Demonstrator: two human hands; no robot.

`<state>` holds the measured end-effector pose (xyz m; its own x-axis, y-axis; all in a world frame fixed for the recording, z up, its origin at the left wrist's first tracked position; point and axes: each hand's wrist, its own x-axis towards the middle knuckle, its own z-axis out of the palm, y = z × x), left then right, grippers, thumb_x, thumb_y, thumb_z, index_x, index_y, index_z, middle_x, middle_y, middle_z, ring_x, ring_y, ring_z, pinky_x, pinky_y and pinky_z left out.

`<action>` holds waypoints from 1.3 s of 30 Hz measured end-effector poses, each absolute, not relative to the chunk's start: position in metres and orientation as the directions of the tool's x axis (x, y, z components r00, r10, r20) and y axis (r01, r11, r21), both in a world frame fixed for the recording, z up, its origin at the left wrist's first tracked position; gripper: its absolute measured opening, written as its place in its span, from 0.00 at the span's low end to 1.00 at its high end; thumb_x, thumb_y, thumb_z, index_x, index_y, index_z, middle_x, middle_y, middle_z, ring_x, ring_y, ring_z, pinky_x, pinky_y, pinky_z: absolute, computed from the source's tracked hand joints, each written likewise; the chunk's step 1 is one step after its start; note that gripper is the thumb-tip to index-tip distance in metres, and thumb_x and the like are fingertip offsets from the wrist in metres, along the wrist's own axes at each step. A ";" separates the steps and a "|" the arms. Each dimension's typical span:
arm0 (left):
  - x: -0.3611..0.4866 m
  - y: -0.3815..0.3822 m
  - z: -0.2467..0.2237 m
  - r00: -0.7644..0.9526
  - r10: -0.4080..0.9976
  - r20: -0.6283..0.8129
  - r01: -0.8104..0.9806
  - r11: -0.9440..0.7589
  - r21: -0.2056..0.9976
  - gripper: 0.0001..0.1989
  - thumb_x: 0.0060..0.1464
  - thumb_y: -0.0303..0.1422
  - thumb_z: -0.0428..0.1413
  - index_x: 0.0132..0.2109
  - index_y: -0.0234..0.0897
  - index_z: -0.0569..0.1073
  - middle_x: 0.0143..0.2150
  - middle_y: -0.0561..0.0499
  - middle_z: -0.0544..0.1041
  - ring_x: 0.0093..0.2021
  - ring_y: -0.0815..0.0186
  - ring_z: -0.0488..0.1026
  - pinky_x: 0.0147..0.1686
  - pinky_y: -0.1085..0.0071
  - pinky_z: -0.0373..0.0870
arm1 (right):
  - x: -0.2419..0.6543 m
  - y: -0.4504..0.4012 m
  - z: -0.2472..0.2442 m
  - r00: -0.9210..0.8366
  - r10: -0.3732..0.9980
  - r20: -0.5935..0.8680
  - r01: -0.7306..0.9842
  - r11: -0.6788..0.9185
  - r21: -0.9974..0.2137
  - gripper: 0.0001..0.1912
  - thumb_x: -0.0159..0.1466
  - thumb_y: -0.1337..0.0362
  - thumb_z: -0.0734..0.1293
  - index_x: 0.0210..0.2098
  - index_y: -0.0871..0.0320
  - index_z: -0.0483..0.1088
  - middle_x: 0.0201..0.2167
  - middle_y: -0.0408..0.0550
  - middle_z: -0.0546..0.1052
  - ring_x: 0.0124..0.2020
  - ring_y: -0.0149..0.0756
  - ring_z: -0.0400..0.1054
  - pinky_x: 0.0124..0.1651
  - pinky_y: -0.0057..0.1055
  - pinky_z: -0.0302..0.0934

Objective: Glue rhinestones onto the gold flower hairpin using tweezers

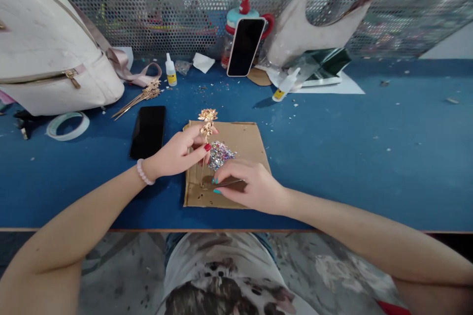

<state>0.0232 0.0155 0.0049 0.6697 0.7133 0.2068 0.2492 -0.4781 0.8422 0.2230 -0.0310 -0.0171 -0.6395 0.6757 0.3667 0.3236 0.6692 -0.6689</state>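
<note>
My left hand (181, 150) is closed around the stem of a gold flower hair stick (207, 115), its flower head upright above the fingers and its thin pin pointing down over the cardboard. In a pinch, my right hand (254, 187) grips slim metal tweezers (232, 182), whose tips point left toward the pin's lower end. Whether the tips hold anything is too small to make out. A pile of shiny multicoloured rhinestones (220, 155) lies between the hands on the cardboard sheet (247, 135).
Behind the hands stand two small glue bottles (171, 73) and a propped phone (246, 48) before a lidded cup (242, 15). A dark phone (148, 130), more gold hair sticks (142, 94), a tape roll (68, 125) and a white backpack (51, 39) are at left.
</note>
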 end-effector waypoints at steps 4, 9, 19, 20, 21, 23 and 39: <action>0.023 0.014 0.006 0.672 0.711 0.207 0.265 -0.492 0.829 0.18 0.55 0.25 0.44 0.54 0.30 0.60 0.24 0.56 0.71 0.24 0.73 0.67 0.27 0.75 0.66 | 0.222 -0.033 -0.020 -0.631 0.663 0.404 0.341 0.704 -0.623 0.03 0.60 0.68 0.63 0.30 0.59 0.67 0.27 0.47 0.75 0.30 0.33 0.69 0.34 0.30 0.63; 0.023 0.015 0.005 0.673 0.711 0.203 0.282 -0.500 0.818 0.18 0.55 0.26 0.45 0.54 0.30 0.60 0.24 0.55 0.71 0.24 0.72 0.67 0.26 0.76 0.65 | 0.221 -0.033 -0.023 -0.596 0.709 0.377 0.370 0.659 -0.654 0.01 0.58 0.69 0.64 0.30 0.59 0.67 0.27 0.46 0.75 0.30 0.31 0.69 0.34 0.28 0.64; 0.023 0.014 0.004 0.687 0.696 0.211 0.252 -0.499 0.829 0.18 0.56 0.26 0.44 0.54 0.30 0.59 0.25 0.54 0.70 0.25 0.71 0.69 0.27 0.74 0.66 | 0.221 -0.035 -0.025 -0.600 0.705 0.378 0.349 0.656 -0.669 0.02 0.59 0.69 0.63 0.30 0.58 0.67 0.28 0.46 0.75 0.29 0.30 0.69 0.33 0.28 0.64; 0.023 0.014 0.003 0.686 0.697 0.207 0.253 -0.496 0.831 0.18 0.56 0.26 0.45 0.54 0.31 0.59 0.25 0.54 0.70 0.25 0.71 0.69 0.28 0.74 0.66 | 0.221 -0.035 -0.025 -0.600 0.706 0.377 0.348 0.655 -0.671 0.02 0.59 0.69 0.63 0.30 0.58 0.67 0.28 0.46 0.75 0.30 0.30 0.69 0.33 0.28 0.64; 0.023 0.014 0.003 0.686 0.699 0.204 0.255 -0.493 0.832 0.18 0.56 0.26 0.45 0.54 0.31 0.59 0.25 0.55 0.70 0.25 0.71 0.69 0.28 0.74 0.67 | 0.221 -0.035 -0.025 -0.600 0.707 0.374 0.347 0.651 -0.675 0.02 0.59 0.69 0.63 0.30 0.58 0.67 0.28 0.46 0.75 0.30 0.30 0.69 0.34 0.28 0.64; 0.023 0.014 0.003 0.689 0.695 0.205 0.250 -0.493 0.833 0.18 0.57 0.26 0.45 0.55 0.31 0.59 0.25 0.54 0.70 0.25 0.71 0.69 0.29 0.73 0.67 | 0.220 -0.035 -0.025 -0.598 0.712 0.368 0.347 0.644 -0.682 0.02 0.59 0.69 0.63 0.30 0.58 0.67 0.28 0.46 0.75 0.30 0.30 0.69 0.34 0.28 0.64; 0.023 0.014 0.002 0.689 0.691 0.220 0.264 -0.522 0.811 0.19 0.57 0.26 0.45 0.56 0.33 0.58 0.26 0.55 0.72 0.25 0.71 0.69 0.24 0.76 0.64 | 0.220 -0.035 -0.027 -0.573 0.750 0.331 0.344 0.587 -0.733 0.02 0.57 0.70 0.63 0.30 0.57 0.67 0.29 0.44 0.76 0.30 0.29 0.71 0.35 0.27 0.65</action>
